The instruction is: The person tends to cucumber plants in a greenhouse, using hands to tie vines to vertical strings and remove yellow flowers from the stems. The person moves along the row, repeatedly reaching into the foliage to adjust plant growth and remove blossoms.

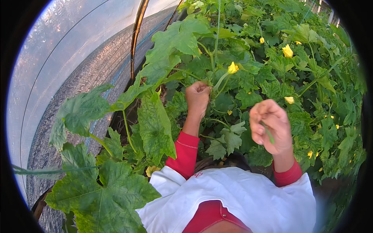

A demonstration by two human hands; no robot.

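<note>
My left hand (198,94) pinches at a climbing gourd vine, its fingertips against the green stem (212,62) where the leaf stalks branch. Just to the right, a slender young fruit (220,81) slants upward with a yellow flower (232,68) at its tip. A thin support string (218,32) runs up along this stem. My right hand (272,125) is raised in front of the foliage, slightly blurred, its fingers curled around a short green plant piece (270,136). Whether that piece is a tendril or a stalk cannot be told.
Broad leaves (102,192) crowd the near left. Beyond them curve a plastic sheet (70,38), dark netting (96,67) and an upright pole (135,38). Another string (55,171) crosses at lower left. Dense vines with yellow flowers (287,51) fill the right side.
</note>
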